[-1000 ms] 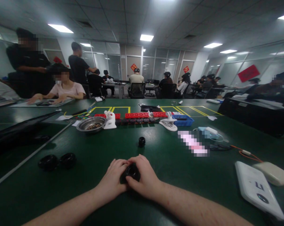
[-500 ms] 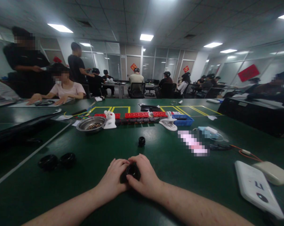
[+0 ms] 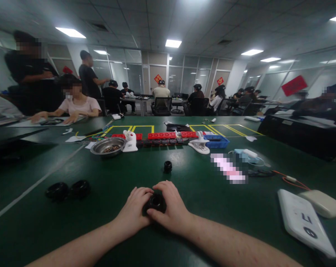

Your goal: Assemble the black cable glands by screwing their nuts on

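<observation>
Both my hands are wrapped round a black tyre-like ring [image 3: 156, 200] on the green table. My left hand [image 3: 136, 205] closes on its left side. The fingers of my right hand [image 3: 172, 205] curve over its far side, and the thumb presses its near right edge. The ring's round hole faces up; much of its rim is hidden by my fingers. Just beyond my hands stands a smaller black ring-shaped piece [image 3: 168, 166]. Two more black tyre-like rings, one on the left [image 3: 57, 191] and one beside it [image 3: 80, 188], lie to my left.
Farther off are a metal bowl [image 3: 97, 149] of small pieces, a white clamp stand [image 3: 130, 142], a white clip [image 3: 199, 145], red trays [image 3: 161, 136] and a blue bin [image 3: 220, 142]. A white device [image 3: 301, 211] lies at right. A person [image 3: 78, 104] sits across the table.
My right thumb has shifted slightly left on the ring, and more of its hole shows. At far left, a long dark object has moved back and away.
</observation>
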Demonstrator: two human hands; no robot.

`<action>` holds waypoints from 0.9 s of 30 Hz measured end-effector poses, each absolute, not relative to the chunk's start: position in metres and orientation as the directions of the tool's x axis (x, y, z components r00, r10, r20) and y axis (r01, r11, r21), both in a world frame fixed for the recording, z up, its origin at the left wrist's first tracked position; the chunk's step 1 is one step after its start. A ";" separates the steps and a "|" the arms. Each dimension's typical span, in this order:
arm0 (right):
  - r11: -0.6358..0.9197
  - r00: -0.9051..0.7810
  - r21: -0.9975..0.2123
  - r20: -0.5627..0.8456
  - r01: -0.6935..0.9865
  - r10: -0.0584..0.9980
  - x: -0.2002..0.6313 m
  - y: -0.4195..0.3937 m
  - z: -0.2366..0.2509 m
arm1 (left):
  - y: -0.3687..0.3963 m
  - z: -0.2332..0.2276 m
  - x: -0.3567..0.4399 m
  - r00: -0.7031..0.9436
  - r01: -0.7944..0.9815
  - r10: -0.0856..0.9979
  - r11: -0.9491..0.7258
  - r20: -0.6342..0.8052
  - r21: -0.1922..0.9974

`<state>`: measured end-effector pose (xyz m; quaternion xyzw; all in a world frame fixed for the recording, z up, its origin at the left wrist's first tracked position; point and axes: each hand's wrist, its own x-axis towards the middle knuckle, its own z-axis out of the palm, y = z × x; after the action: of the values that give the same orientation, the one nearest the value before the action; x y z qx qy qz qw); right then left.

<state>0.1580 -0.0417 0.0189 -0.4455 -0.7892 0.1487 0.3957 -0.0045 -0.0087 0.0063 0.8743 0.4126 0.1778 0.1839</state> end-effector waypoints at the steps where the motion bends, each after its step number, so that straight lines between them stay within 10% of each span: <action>1: 0.558 -0.293 -0.589 0.488 0.585 0.822 0.158 -0.042 0.020 | -0.009 0.006 -0.005 0.600 0.651 0.783 -0.596 0.161 0.470; 27: 0.630 -0.374 -0.584 0.509 0.513 0.776 0.160 -0.043 0.022 | -0.009 0.009 -0.004 0.597 0.654 0.789 -0.585 0.149 0.480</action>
<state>0.1596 -0.0429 0.0220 -0.3967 -0.8119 0.1666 0.3947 -0.0037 -0.0095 0.0086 0.8727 0.4133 0.1760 0.1916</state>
